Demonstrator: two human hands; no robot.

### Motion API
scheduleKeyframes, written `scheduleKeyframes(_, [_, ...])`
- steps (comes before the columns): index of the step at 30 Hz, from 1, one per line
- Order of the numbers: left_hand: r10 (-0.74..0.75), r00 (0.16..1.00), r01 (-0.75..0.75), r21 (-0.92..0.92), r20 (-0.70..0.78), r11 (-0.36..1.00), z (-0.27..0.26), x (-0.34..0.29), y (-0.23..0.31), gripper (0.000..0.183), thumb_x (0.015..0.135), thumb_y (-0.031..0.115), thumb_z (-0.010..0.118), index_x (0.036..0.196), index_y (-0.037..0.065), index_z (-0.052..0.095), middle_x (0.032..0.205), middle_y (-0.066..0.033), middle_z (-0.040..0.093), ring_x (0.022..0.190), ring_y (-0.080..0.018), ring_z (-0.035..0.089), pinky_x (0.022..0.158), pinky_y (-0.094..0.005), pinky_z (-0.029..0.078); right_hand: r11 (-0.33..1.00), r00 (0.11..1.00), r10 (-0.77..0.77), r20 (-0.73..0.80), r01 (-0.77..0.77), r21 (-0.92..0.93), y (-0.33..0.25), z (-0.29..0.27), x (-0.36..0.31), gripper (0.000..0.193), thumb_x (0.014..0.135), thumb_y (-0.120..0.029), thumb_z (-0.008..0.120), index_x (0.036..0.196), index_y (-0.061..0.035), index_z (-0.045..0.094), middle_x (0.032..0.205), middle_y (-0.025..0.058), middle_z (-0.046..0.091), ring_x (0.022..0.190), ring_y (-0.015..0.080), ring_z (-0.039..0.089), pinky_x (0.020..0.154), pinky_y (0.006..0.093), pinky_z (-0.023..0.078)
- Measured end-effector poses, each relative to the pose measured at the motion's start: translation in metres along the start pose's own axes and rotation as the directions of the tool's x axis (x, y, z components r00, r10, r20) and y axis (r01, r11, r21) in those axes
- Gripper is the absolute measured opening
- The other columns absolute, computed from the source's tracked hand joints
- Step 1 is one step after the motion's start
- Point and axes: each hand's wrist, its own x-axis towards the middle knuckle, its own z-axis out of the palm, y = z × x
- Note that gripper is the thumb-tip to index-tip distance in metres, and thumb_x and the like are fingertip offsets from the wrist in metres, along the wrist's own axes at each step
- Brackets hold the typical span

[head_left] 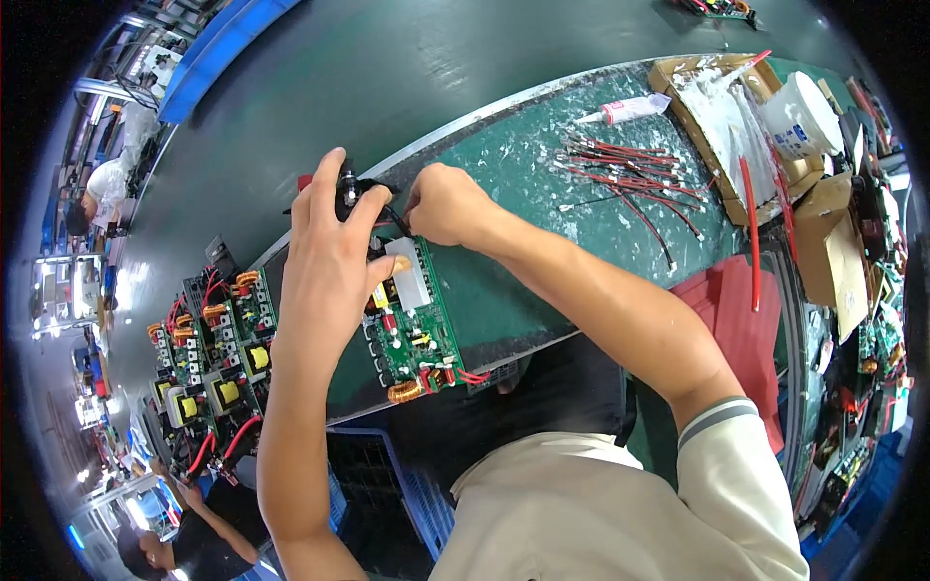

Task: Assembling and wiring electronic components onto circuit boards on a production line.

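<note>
A green circuit board (pixel 443 334) lies on the bench with a grey metal plate (pixel 411 276), a copper coil and red wires on it. My left hand (pixel 329 252) reaches over its far end with fingers spread; the thumb rests at the plate's edge. Beside those fingers is a dark, roundish part (pixel 348 197), partly hidden, with a black cable (pixel 395 218) near it. At the board's far right corner my right hand (pixel 448 205) is closed, knuckles up. Its fingertips meet close to the cable, but what they pinch is hidden.
Several similar boards (pixel 218 358) stand at the left. Red and black wire leads (pixel 635 174), a white tube (pixel 625 108), a cardboard tray (pixel 712 82) smeared white, and a white bucket (pixel 802 121) occupy the right. A blue crate (pixel 417 494) is below; a co-worker (pixel 199 528) sits lower left.
</note>
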Motion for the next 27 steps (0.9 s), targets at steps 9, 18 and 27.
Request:
scheduleKeyframes(9, [0.031,1.000,-0.031,0.025,0.004,0.999,0.001,0.003,-0.005,0.064,0.064,0.012,0.087,0.122,0.009,0.061,0.151,-0.0160,0.033,0.130,-0.0404,0.043,0.106,-0.0480,0.044,1.000,0.999,0.030,0.046,-0.029,-0.008,-0.005,-0.001,-0.004,0.025,0.076,-0.010,0.068,0.095,0.0067,0.071,0.104,0.0294,0.068,0.101,0.0415,0.067,0.087,0.0442,0.055])
scheduleKeyframes(18, [0.039,0.999,-0.039,0.009,0.030,0.999,0.001,0.007,-0.008,0.064,0.063,0.012,0.087,0.122,0.010,0.061,0.153,-0.0161,0.032,0.134,-0.0399,0.041,0.108,-0.0483,0.041,0.985,0.990,-0.107,0.088,0.118,-0.123,-0.002,-0.006,0.013,0.017,0.073,-0.010,0.068,0.085,-0.0015,0.075,0.089,0.0246,0.070,0.087,0.0383,0.070,0.079,0.0432,0.056])
scheduleKeyframes(27, [0.064,0.998,-0.064,0.003,0.021,0.998,0.002,0.003,-0.010,0.064,0.063,0.011,0.086,0.123,0.011,0.061,0.152,-0.0169,0.033,0.134,-0.0402,0.041,0.109,-0.0482,0.040,0.954,0.962,-0.252,0.102,0.264,-0.139,0.002,-0.005,-0.007,0.019,0.074,-0.010,0.066,0.087,0.0031,0.072,0.097,0.0256,0.070,0.095,0.0395,0.069,0.083,0.0452,0.056])
